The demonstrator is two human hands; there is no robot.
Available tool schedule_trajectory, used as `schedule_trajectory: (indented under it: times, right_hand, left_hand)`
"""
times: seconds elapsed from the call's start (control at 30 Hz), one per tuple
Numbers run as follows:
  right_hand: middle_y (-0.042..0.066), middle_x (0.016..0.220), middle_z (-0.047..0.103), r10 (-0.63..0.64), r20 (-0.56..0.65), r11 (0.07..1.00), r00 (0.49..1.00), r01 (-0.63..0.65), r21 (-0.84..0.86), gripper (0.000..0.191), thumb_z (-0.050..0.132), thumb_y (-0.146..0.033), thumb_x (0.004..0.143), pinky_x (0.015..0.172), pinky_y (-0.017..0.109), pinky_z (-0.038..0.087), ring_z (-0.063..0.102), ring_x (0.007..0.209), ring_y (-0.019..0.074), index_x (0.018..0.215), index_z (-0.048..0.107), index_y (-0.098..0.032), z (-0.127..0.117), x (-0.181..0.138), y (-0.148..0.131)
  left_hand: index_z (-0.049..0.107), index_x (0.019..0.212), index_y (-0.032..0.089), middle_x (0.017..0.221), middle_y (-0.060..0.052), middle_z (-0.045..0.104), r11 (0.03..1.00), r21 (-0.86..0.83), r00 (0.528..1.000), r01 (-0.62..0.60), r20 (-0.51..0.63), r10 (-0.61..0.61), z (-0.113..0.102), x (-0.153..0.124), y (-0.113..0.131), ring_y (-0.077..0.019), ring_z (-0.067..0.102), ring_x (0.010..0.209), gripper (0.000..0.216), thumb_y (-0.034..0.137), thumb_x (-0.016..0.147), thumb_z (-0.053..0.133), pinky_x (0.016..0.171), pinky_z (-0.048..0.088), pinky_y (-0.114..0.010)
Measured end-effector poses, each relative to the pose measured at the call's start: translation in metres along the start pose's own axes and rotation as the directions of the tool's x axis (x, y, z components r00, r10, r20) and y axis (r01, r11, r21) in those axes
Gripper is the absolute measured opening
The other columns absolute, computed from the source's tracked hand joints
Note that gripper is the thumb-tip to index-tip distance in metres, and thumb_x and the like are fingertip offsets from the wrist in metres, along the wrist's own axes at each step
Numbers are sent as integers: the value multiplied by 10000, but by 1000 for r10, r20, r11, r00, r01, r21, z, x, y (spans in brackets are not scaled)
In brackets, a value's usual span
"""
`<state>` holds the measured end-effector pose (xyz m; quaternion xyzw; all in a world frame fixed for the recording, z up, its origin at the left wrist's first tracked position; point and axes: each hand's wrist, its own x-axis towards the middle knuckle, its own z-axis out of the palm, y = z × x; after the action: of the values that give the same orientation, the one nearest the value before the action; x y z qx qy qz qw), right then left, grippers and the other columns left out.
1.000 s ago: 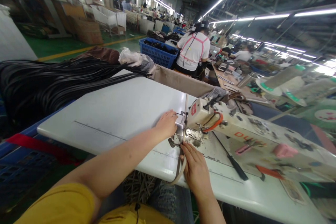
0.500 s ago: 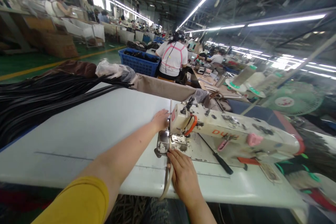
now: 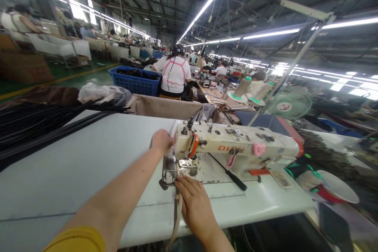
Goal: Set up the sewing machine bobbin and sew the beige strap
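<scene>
A cream sewing machine (image 3: 236, 145) stands on a white table (image 3: 73, 165). A narrow beige strap (image 3: 177, 216) runs from the table's front edge up under the machine's needle and out behind it. My right hand (image 3: 193, 204) lies flat on the table with its fingertips pressing the strap just in front of the presser foot. Beyond the needle, my left hand (image 3: 161, 141) reaches to the machine's left end, its fingers curled down at the strap. What those fingers grip is hidden.
A black-handled screwdriver (image 3: 233, 177) lies under the machine arm. Black straps (image 3: 44, 126) are heaped at the table's left. A blue crate (image 3: 134, 80), a seated person in white (image 3: 173, 73), thread cones (image 3: 243, 88) and a fan (image 3: 288, 104) stand behind.
The view has swung right and up, shifting the machine and both hands leftward in the picture. Both hands keep their places at the needle and strap.
</scene>
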<state>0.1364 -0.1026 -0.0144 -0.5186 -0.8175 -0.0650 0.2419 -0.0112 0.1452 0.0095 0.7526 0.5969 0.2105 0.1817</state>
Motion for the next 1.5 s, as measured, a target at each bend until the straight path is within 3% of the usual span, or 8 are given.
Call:
schedule_trajectory:
  times: [0.1,0.2,0.4,0.53,0.67,0.93,1.2,1.5]
  right_hand:
    - [106,1404,685,2,9,999,1000,-3,33,376,578,-232,1030,1082,456,521,618,1320,261,1396,657,-215,2,0,1]
    - [107,1423,673,10,22,997,1000,-11,70,365,561,-224,1040,1092,478,507,604,1338,279,1391,658,-204,3,0,2]
    - [98,1436,664,11,20,996,1000,-13,89,344,539,-258,1064,1082,484,508,604,1340,281,1383,654,-202,5,-1,3]
    - [98,1423,674,23,7,995,1000,-23,95,335,544,-270,1066,1085,480,511,611,1332,278,1370,662,-195,7,-1,3]
    - [103,1414,679,28,-9,995,1000,-27,94,332,550,-283,1066,1090,479,514,621,1322,270,1362,669,-194,9,-1,2]
    - [109,1402,687,32,-13,996,999,-30,87,331,555,-263,1057,1083,471,524,628,1320,266,1360,679,-211,8,-1,3]
    - [101,1426,672,36,23,994,999,-39,106,329,538,-255,1060,1091,495,523,614,1339,274,1354,672,-191,9,-1,3]
    - [95,1459,648,50,29,995,998,-52,84,373,529,-261,1063,1108,491,528,605,1357,267,1419,630,-219,14,-1,8]
  left_hand:
    - [664,677,141,898,-183,704,953,-269,988,140,-30,-153,-10,-1,-17,-392,665,1104,211,285,827,628,1003,480,-496]
    - [597,722,178,807,-91,681,801,-569,975,187,8,-222,-21,-11,-29,-292,680,987,241,384,833,652,933,516,-429]
    - [556,868,192,854,-42,694,351,-922,985,165,137,-103,-47,-59,-45,-159,665,850,561,617,659,857,885,557,-340]
    - [642,916,172,878,-31,706,214,-958,981,193,191,-29,-63,-98,-57,-134,655,867,560,503,605,969,860,540,-270]
    - [716,956,159,857,-36,735,216,-941,964,262,265,-18,-64,-134,-69,-124,662,840,490,393,625,991,776,500,-215]
    - [759,945,161,821,-33,764,421,-841,924,339,382,17,-55,-191,-69,-132,645,784,418,429,687,948,752,444,-234]
    - [736,894,153,822,-21,737,378,-835,884,399,460,84,-57,-218,-55,-141,636,789,402,404,672,959,793,467,-272]
    - [631,1360,120,828,-9,681,364,-823,872,436,487,56,-43,-234,-58,-159,665,768,850,370,628,982,792,504,-321]
